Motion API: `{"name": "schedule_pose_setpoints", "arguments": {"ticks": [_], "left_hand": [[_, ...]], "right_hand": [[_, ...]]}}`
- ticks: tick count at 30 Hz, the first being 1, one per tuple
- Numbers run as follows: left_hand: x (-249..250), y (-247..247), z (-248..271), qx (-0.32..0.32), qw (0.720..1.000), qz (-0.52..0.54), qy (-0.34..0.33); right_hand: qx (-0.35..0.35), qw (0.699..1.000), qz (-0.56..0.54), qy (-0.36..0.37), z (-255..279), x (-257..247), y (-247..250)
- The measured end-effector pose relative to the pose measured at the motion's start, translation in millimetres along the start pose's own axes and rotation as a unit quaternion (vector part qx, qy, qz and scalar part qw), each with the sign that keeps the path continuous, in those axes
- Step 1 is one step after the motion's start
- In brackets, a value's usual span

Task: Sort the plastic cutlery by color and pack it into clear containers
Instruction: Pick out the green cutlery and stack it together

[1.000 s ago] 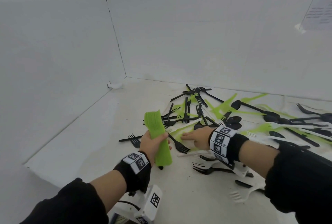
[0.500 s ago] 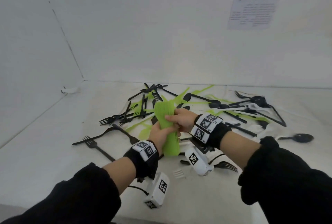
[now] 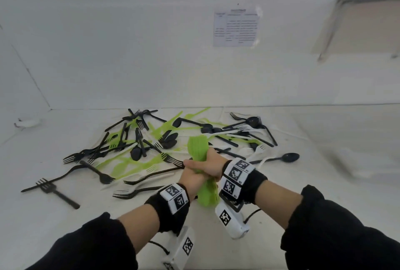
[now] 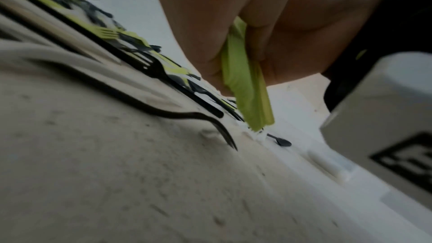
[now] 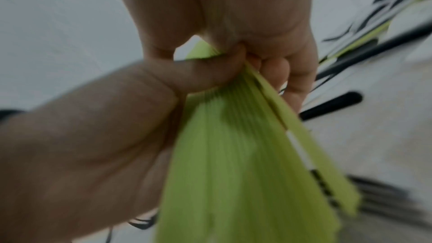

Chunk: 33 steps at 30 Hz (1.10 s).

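Observation:
A thick bundle of green plastic cutlery (image 3: 197, 147) stands nearly upright just above the white table, in front of the mixed pile. My left hand (image 3: 191, 179) grips its middle from the left. My right hand (image 3: 208, 164) wraps round the same spot from the right, over the left fingers. In the left wrist view the green bundle (image 4: 243, 84) sticks down out of the closed fingers toward the table. In the right wrist view the green bundle (image 5: 245, 154) fans toward the camera, with my thumb (image 5: 198, 73) pressed across it.
Loose black, green and white forks and spoons (image 3: 164, 139) lie scattered across the white table (image 3: 324, 183) behind the hands. A black fork (image 3: 52, 189) lies apart at the left, a black spoon (image 3: 285, 158) at the right. White walls close the back; a printed sheet (image 3: 237, 27) hangs there.
My right hand left the pile and closed round the green bundle alongside the left hand. The bundle shifted right and the view swung right.

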<state>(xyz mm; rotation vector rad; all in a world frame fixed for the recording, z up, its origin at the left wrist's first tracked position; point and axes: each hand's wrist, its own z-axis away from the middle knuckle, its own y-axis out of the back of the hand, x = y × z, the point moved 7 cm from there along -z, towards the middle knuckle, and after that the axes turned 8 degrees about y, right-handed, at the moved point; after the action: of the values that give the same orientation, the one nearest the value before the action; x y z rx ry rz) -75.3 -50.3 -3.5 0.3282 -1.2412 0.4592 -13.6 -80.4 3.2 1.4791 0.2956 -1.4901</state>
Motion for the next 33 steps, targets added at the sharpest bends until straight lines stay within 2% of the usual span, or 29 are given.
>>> {"name": "schedule_pose_setpoints", "arguments": {"ticks": [5, 9, 14, 17, 21, 27, 31, 33], "left_hand": [[-12.4, -31.0, 4.8, -0.012, 0.999, 0.009, 0.029], [-11.0, -57.8, 0.7, 0.006, 0.998, -0.054, 0.007], [-7.8, -86.1, -12.0, 0.006, 0.999, -0.040, 0.005], [-8.5, -96.1, -20.0, 0.011, 0.999, -0.024, 0.042], [-5.9, -120.8, -27.1, -0.053, 0.991, 0.071, 0.098], [1.7, -139.8, -49.0, -0.045, 0.997, -0.046, 0.041], [8.8, -166.3, -55.7, -0.047, 0.995, -0.089, 0.014], [11.8, -185.6, -59.8, -0.052, 0.996, -0.074, 0.013]], "right_hand": [[0.076, 0.997, 0.024, 0.013, 16.1, 21.6, 32.9], [0.094, 0.995, 0.017, 0.004, 28.9, 33.2, 52.9], [0.148, 0.989, 0.018, 0.008, 32.8, 35.2, 86.3], [0.155, 0.988, 0.021, 0.006, 30.4, 35.4, 102.8], [0.171, 0.985, -0.004, -0.003, 19.3, 38.5, 124.1], [0.174, 0.984, 0.014, -0.032, 22.5, 55.2, 145.8], [0.204, 0.979, 0.020, 0.001, 30.9, 59.8, 168.3], [0.206, 0.978, 0.007, 0.016, 35.9, 63.9, 185.9]]}}
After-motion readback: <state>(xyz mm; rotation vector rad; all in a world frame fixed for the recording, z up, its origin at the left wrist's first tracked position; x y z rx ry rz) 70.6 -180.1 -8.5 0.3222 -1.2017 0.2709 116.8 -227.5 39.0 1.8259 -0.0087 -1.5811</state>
